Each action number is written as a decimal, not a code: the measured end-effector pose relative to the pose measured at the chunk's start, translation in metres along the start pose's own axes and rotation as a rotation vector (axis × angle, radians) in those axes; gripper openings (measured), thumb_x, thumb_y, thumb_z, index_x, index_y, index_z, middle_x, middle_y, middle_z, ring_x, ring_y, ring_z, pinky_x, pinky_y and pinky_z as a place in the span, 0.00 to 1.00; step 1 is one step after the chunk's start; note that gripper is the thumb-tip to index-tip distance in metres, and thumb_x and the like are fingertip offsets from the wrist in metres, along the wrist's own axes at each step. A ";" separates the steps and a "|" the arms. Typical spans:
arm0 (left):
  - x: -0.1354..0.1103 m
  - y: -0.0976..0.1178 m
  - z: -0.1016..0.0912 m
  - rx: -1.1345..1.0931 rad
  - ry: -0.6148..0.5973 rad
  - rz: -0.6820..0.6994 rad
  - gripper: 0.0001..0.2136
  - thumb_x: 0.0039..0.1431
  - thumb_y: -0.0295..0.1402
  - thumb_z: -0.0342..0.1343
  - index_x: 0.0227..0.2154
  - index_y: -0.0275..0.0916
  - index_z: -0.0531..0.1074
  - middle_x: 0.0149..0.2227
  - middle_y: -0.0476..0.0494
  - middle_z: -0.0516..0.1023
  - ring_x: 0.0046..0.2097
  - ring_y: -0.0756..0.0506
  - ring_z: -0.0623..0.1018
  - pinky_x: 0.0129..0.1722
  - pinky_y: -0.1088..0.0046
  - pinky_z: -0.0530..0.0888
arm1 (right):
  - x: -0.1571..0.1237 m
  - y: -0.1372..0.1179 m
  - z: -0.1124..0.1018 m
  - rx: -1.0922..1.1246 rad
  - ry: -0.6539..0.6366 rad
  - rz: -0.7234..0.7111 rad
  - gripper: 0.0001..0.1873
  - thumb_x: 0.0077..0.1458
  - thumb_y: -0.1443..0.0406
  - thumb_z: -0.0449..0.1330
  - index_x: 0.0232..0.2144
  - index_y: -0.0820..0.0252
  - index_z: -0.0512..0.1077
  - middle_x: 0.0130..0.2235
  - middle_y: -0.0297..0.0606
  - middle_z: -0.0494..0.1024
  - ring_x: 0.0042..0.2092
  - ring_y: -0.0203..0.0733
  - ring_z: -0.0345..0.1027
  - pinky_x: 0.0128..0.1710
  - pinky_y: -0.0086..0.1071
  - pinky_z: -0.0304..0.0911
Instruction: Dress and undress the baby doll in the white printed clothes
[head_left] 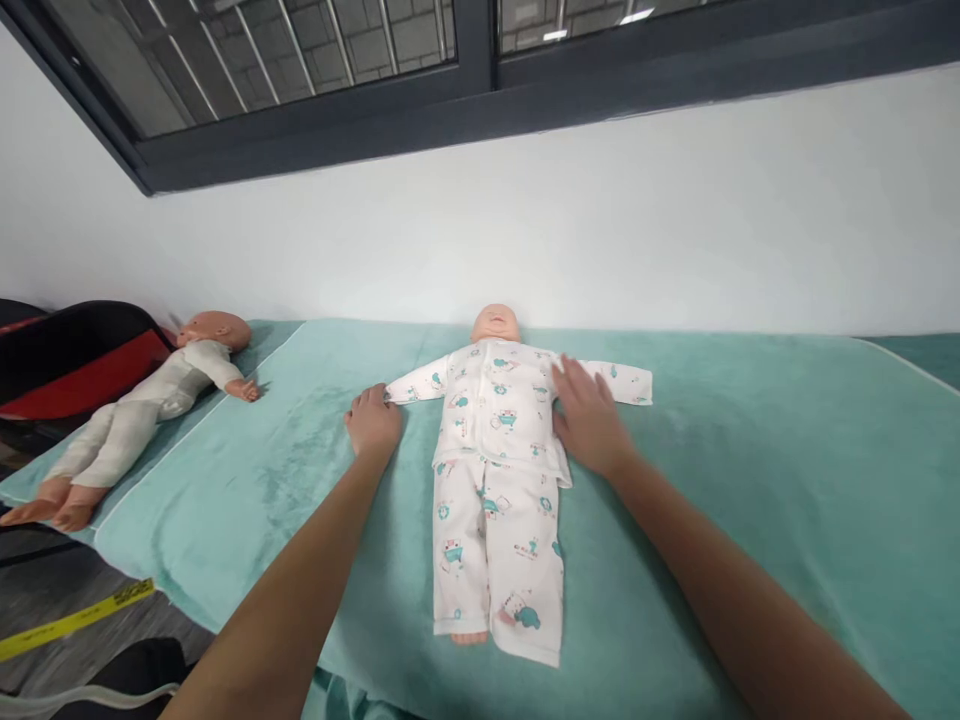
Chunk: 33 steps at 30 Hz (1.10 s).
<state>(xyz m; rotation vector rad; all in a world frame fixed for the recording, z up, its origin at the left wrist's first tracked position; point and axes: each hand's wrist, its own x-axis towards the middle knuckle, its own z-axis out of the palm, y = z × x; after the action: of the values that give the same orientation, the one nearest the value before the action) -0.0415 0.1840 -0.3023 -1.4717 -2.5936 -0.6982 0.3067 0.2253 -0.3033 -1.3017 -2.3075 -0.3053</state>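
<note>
A baby doll (496,322) lies on its back, dressed in a white long-sleeved pajama top (499,400) and matching pajama pants (487,540) with teal and pink prints. Its arms are spread, and toes peek from one pant leg; the other leg's hem covers the foot. My left hand (373,420) is at the cuff of the left-side sleeve, fingers bent and closed on its end. On the other side, my right hand (592,418) lies with fingers outstretched over the top's side and the start of the other sleeve, holding nothing.
A teal blanket (750,480) covers the table. At the left, a second doll (142,410) in white lies beside a black-and-red bag (90,360). A white wall (675,220) and dark window frame (480,100) rise behind. Yellow tape (75,620) marks the floor.
</note>
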 end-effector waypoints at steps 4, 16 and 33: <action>0.000 0.000 0.000 0.013 0.000 0.000 0.18 0.61 0.30 0.45 0.53 0.40 0.69 0.54 0.35 0.74 0.58 0.34 0.69 0.54 0.53 0.65 | 0.002 -0.013 0.011 -0.053 -0.099 -0.029 0.34 0.63 0.63 0.43 0.69 0.66 0.46 0.70 0.42 0.48 0.70 0.48 0.40 0.68 0.50 0.42; -0.003 0.000 -0.002 0.014 0.005 0.025 0.18 0.61 0.29 0.45 0.53 0.39 0.69 0.54 0.35 0.74 0.57 0.33 0.69 0.53 0.53 0.65 | 0.020 -0.005 0.022 -0.081 -0.079 0.172 0.34 0.60 0.64 0.46 0.67 0.68 0.51 0.68 0.46 0.54 0.67 0.51 0.47 0.66 0.50 0.39; -0.007 0.001 -0.005 -0.185 0.127 0.009 0.21 0.55 0.21 0.45 0.53 0.33 0.65 0.60 0.28 0.63 0.62 0.34 0.63 0.59 0.53 0.64 | 0.012 -0.013 0.012 -0.029 -0.085 0.225 0.32 0.60 0.66 0.46 0.65 0.68 0.53 0.68 0.50 0.53 0.68 0.55 0.45 0.64 0.55 0.42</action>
<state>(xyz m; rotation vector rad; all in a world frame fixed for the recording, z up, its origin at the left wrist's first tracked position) -0.0379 0.1764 -0.2996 -1.4321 -2.4833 -1.0189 0.2873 0.2323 -0.3076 -1.5996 -2.2041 -0.2130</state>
